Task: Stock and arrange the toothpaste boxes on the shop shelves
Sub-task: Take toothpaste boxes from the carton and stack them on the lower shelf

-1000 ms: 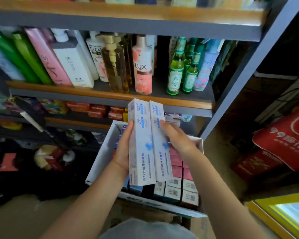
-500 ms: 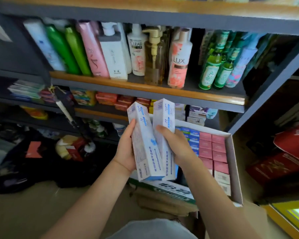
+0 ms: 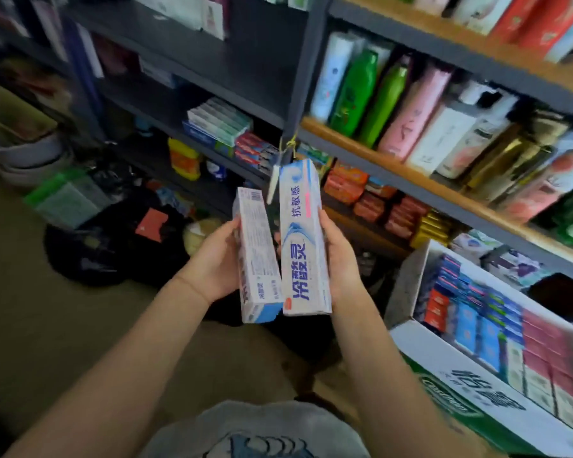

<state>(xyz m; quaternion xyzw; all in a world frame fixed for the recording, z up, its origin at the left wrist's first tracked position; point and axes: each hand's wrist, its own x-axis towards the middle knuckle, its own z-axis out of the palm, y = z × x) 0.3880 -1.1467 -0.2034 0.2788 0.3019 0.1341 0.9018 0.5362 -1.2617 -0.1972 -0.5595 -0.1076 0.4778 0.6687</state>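
Your left hand (image 3: 216, 259) clamps one toothpaste box (image 3: 257, 256), your right hand (image 3: 341, 259) another (image 3: 303, 239), edges touching low, clear of the shelves (image 3: 394, 175).

Toothpaste boxes (image 3: 280, 249) now split between hands (image 3: 212, 262).

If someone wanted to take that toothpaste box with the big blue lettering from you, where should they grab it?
By the free upper half of the lettered box, pinching its two narrow edges from above. It stands nearly upright, and the right hand already covers its lower right edge.
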